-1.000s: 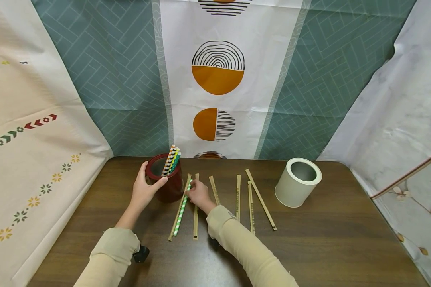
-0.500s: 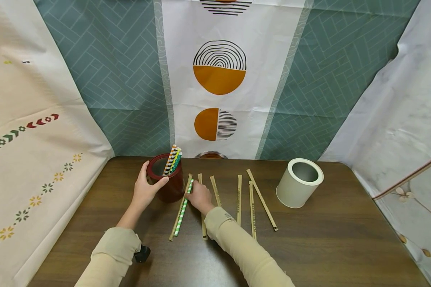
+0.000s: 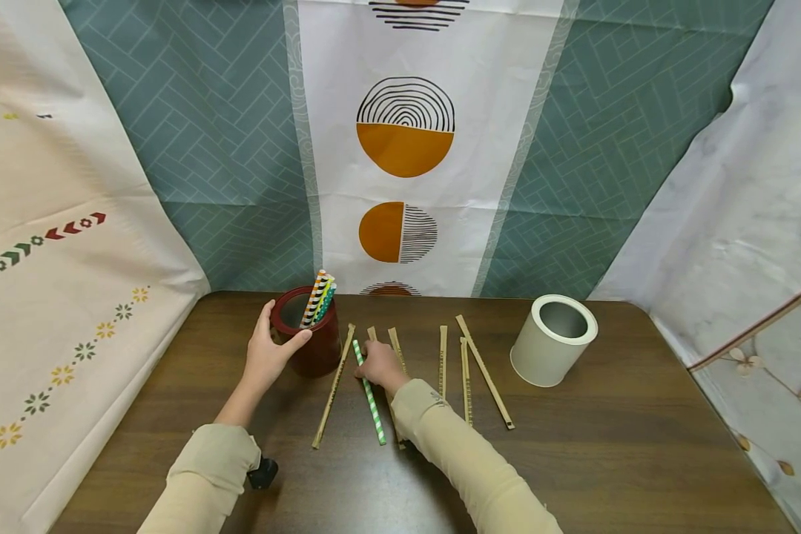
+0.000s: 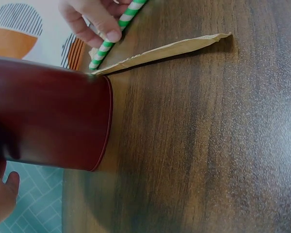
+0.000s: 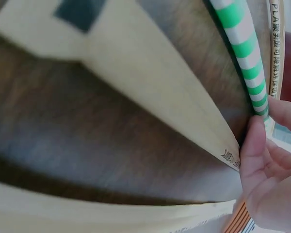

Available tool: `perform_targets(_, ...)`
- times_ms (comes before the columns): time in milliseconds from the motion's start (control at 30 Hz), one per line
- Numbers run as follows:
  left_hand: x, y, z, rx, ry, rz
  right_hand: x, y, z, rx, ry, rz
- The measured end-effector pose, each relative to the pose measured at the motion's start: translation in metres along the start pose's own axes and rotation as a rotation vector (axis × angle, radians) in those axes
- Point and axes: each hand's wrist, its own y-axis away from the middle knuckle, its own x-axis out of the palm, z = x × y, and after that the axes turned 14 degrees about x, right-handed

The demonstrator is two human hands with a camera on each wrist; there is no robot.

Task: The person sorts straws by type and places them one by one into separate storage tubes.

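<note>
My left hand [image 3: 265, 354] holds the dark red canister [image 3: 319, 354] near its rim, thumb on the near side and fingers on the left. Several patterned paper straws [image 3: 318, 298] lean upright inside it. Right of the canister, my right hand [image 3: 382, 366] pinches a green-and-white striped straw [image 3: 376, 417] near its far end, between thumb and finger in the right wrist view. The straw lies low over the table, its near end angled to the right. A printed brown paper sleeve [image 3: 332, 393] lies to its left, and another sleeve [image 5: 150, 82] runs partly under my right hand.
Several more narrow brown paper sleeves [image 3: 484, 371] lie spread over the middle of the wooden table [image 3: 627, 445]. A cream canister [image 3: 546, 356] stands at the right. Patterned cloth hangs behind and along both sides.
My right hand has moved slightly right, swinging the striped straw away from the left paper sleeve. The sleeve beneath that hand has shifted right too. My left hand stays on the canister.
</note>
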Motion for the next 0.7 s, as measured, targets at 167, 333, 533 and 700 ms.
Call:
perform_targets(167,0.000,0.000,-0.001,0.001,0.001,0.002,-0.004,0.002,-0.002,-0.002,-0.004,0.056)
perform_targets(333,-0.001,0.000,-0.001,0.005,0.005,0.003,-0.007,0.003,-0.006,-0.019,-0.043,0.098)
perform_targets(533,-0.001,0.000,-0.001,-0.001,0.012,0.008,-0.015,0.001,-0.013,-0.009,-0.218,0.237)
perform_targets(700,0.000,0.001,-0.001,0.001,0.012,0.008,-0.031,0.002,-0.013,-0.008,-0.338,0.342)
